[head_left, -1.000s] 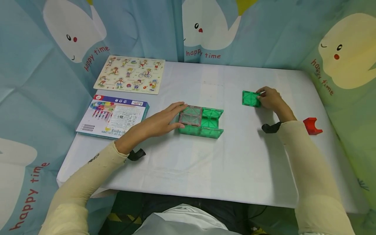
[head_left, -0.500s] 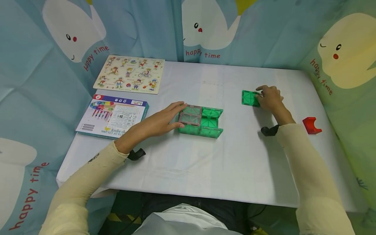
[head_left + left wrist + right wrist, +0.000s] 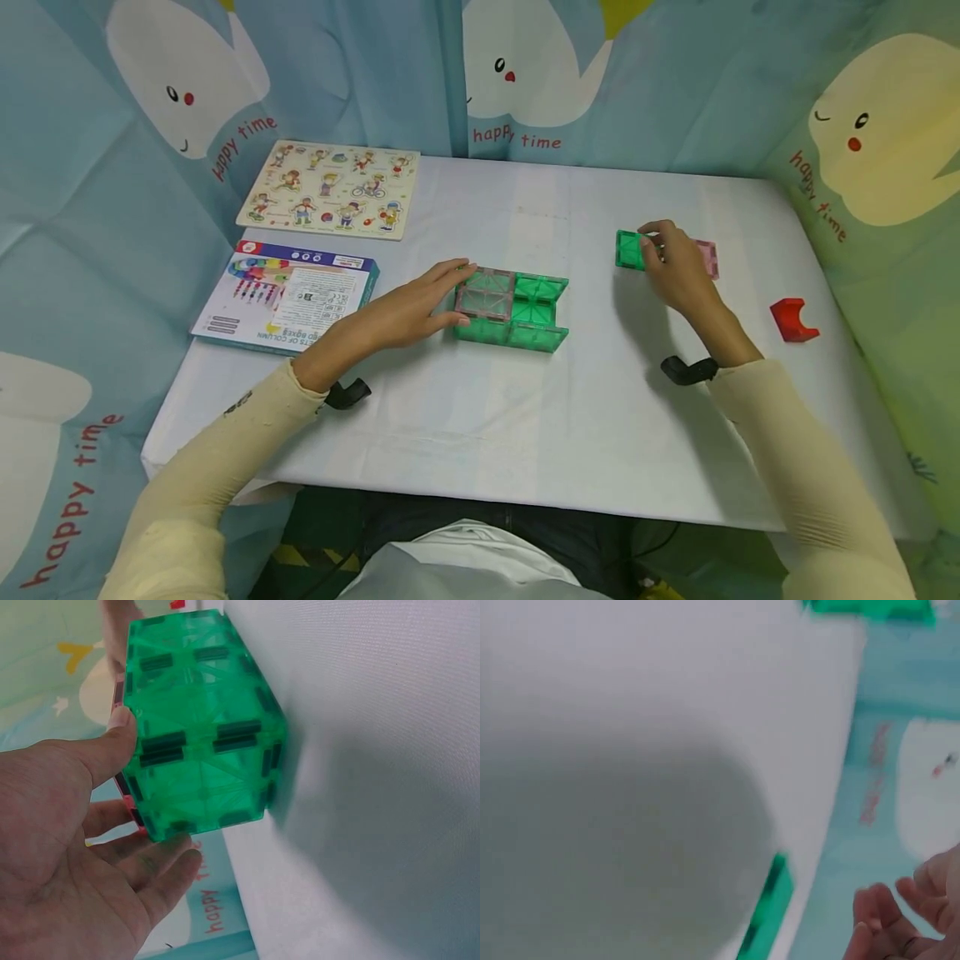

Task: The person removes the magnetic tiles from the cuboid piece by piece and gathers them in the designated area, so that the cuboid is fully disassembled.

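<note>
A small open-topped box of translucent green magnetic tiles [image 3: 536, 312] stands mid-table, with a clear, pink-edged tile [image 3: 486, 293] over its left half. My left hand [image 3: 412, 308] holds the box's left end between thumb and fingers. In the left wrist view the thumb lies on one edge of the green box [image 3: 206, 727] and the fingers on the opposite side. My right hand [image 3: 675, 267] hovers over loose tiles at the right; its fingers are loosely bent and nothing shows between them. A green tile [image 3: 628, 250] lies to its left and a pink tile [image 3: 708, 258] to its right, both partly hidden.
A red block with a curved notch [image 3: 793, 320] lies near the right edge. At the left are a boxed toy [image 3: 285, 296] and a picture puzzle board [image 3: 330, 190]. Printed curtains [image 3: 360, 75] surround the white-covered table [image 3: 480, 425].
My right hand has shifted left over the green tile, and the pink tile shows behind it. The left hand and the tile box have stayed in place.
</note>
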The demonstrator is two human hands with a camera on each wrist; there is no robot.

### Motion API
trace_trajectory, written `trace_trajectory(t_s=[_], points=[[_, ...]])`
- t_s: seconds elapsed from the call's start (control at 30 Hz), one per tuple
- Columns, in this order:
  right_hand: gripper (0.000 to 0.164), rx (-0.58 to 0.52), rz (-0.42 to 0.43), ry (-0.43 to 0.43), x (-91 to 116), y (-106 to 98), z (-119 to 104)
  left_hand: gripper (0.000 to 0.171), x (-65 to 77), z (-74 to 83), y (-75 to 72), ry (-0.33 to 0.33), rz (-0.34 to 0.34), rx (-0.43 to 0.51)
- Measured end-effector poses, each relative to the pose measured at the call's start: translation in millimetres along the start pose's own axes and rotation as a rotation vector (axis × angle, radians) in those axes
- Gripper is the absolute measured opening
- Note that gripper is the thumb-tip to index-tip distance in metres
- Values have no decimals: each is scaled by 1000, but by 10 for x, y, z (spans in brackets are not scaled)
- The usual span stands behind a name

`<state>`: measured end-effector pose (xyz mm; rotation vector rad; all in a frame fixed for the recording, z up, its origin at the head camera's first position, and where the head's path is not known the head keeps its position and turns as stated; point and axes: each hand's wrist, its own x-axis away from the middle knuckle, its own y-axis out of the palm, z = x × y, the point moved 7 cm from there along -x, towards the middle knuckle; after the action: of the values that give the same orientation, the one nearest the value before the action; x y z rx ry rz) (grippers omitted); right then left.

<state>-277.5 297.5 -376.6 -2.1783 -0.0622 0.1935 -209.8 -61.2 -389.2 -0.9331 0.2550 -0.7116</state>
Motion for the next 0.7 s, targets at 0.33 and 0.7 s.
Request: trace_trajectory(t_s=[0.33, 0.7], points=[[37, -47, -92, -277, 592, 307, -814, 79, -4, 11, -11, 1, -1, 5], [56, 120, -21, -762, 1066, 589, -1157, 79, -2, 9, -13, -6, -4, 7]])
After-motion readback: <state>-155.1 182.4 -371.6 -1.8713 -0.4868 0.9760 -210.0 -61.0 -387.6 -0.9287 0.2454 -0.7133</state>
